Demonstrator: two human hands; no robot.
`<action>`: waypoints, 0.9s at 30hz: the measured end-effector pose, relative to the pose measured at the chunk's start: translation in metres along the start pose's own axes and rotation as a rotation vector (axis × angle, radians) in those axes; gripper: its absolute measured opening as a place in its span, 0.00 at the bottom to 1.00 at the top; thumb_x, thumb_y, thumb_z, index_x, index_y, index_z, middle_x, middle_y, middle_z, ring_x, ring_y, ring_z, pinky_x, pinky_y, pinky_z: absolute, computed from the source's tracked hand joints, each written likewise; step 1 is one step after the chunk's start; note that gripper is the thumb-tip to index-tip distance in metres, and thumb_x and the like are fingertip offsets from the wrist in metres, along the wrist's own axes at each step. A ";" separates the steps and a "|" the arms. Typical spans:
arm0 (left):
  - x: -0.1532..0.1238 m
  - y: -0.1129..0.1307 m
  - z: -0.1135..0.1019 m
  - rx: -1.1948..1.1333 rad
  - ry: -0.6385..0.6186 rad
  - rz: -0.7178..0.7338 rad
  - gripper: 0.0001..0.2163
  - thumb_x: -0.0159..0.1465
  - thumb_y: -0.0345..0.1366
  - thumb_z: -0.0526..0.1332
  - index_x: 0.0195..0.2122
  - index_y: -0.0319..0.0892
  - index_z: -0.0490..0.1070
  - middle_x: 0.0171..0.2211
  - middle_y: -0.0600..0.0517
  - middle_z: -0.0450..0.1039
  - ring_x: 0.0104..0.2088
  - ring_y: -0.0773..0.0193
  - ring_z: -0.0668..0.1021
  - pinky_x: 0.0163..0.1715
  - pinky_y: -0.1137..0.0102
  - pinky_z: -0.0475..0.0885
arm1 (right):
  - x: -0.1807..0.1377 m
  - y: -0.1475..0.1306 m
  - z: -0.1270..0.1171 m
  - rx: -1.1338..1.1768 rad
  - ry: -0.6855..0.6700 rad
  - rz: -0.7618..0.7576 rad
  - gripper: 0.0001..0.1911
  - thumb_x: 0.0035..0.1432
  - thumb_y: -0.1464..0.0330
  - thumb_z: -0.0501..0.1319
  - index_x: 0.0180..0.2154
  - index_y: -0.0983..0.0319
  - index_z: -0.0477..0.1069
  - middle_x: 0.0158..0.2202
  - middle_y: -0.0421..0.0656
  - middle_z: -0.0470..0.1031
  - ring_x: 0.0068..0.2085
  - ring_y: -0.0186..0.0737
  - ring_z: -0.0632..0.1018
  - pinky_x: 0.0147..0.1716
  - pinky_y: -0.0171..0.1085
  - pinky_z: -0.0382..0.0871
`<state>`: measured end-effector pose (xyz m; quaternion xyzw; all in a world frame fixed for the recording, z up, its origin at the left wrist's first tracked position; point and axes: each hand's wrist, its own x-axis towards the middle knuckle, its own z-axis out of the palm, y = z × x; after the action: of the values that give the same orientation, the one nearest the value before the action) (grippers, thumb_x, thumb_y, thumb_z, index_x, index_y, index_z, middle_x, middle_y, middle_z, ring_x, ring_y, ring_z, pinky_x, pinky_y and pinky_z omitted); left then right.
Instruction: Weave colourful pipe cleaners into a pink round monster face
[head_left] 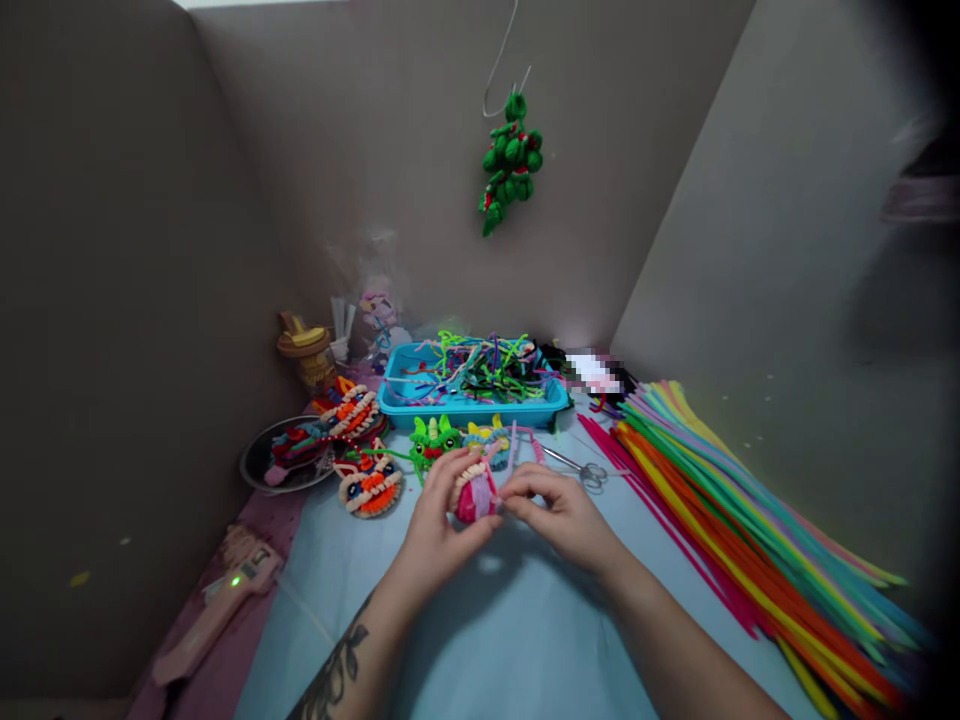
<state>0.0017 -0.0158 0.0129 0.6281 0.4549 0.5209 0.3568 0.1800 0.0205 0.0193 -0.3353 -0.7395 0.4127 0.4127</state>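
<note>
A small rounded craft piece (pixel 476 498) of fuzzy pipe cleaners, deep pink with a lilac band and a cream braided edge, is held in my left hand (pixel 435 520), thumb below and fingers over the top. At its right edge, my right hand (pixel 562 515) has thumb and forefinger pinched together on what looks like the end of a lilac pipe cleaner; the fingertips partly hide it. Another lilac strand (pixel 513 450) sticks up just behind. Both hands are above the blue tabletop cover (pixel 352 600).
Behind my hands lie a green craft head (pixel 433 440), scissors (pixel 581 468) and a blue tray (pixel 472 413) of scraps. An orange craft head (pixel 371 490), metal bowl (pixel 259 470) and glue gun (pixel 221 610) are left. Bundled pipe cleaners (pixel 750 530) spread along the right. A green ornament (pixel 514 160) hangs above.
</note>
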 end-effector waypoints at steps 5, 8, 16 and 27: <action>0.002 0.003 -0.004 -0.249 -0.158 -0.331 0.27 0.50 0.37 0.70 0.51 0.43 0.65 0.43 0.47 0.70 0.41 0.57 0.74 0.41 0.66 0.70 | -0.002 -0.001 -0.003 -0.134 -0.030 -0.165 0.11 0.54 0.77 0.55 0.33 0.59 0.74 0.33 0.43 0.75 0.38 0.40 0.75 0.39 0.38 0.67; 0.002 0.002 -0.006 -0.336 -0.224 -0.379 0.27 0.49 0.38 0.71 0.50 0.43 0.65 0.40 0.50 0.70 0.38 0.61 0.73 0.37 0.70 0.69 | -0.004 -0.003 -0.002 -0.179 -0.071 -0.215 0.14 0.50 0.81 0.53 0.32 0.60 0.72 0.31 0.42 0.73 0.36 0.39 0.74 0.37 0.37 0.67; 0.002 -0.001 -0.013 -0.420 -0.292 -0.447 0.26 0.51 0.39 0.70 0.49 0.41 0.66 0.40 0.50 0.70 0.39 0.62 0.72 0.39 0.71 0.67 | -0.006 0.007 0.001 -0.356 -0.022 -0.488 0.16 0.57 0.79 0.53 0.44 0.58 0.69 0.36 0.44 0.76 0.38 0.38 0.76 0.38 0.38 0.69; -0.002 -0.008 -0.014 -0.551 -0.423 -0.520 0.19 0.55 0.38 0.67 0.47 0.40 0.68 0.39 0.50 0.68 0.39 0.62 0.71 0.37 0.71 0.67 | -0.005 0.001 -0.002 -0.612 0.063 -0.805 0.14 0.62 0.72 0.54 0.49 0.61 0.68 0.35 0.47 0.78 0.37 0.42 0.76 0.35 0.41 0.67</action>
<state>-0.0134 -0.0157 0.0076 0.4666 0.3587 0.3757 0.7158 0.1838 0.0176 0.0168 -0.1415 -0.8845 -0.0251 0.4439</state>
